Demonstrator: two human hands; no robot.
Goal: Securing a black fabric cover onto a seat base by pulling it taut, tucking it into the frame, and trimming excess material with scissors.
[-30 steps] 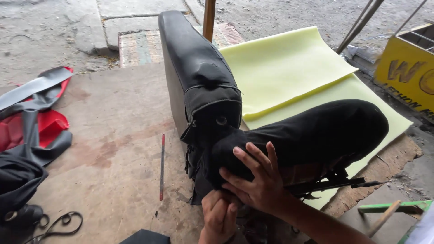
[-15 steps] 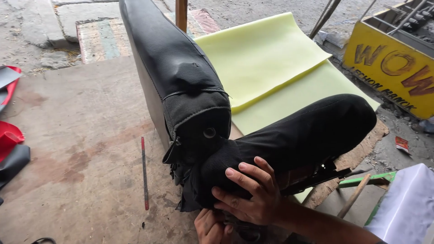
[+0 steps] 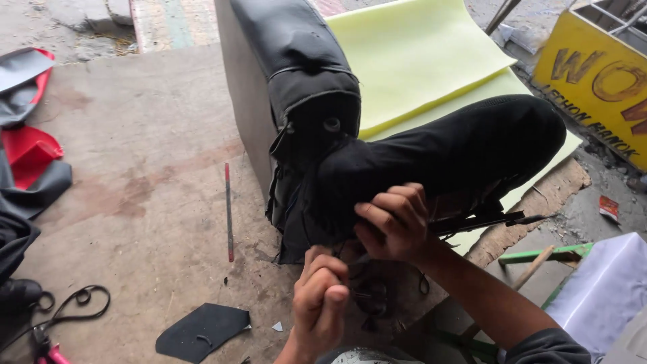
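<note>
A black motorcycle seat lies across a wooden work surface, its near end toward me. A second black seat stands on edge behind it. My right hand grips the loose black cover at the near end of the first seat, fingers curled over the edge. My left hand is closed in a fist just below that end, on the cover's underside; what it holds is hidden. A thin red-tipped rod lies on the wood to the left.
Yellow-green foam sheets lie under and behind the seats. Red and black seat covers sit at the left edge. A black scrap and a cord lie near me. A yellow box stands at the right.
The view has shifted closer and downward. My right hand has curled tighter over the cover's edge, and my left fist has come up beneath the seat end.
</note>
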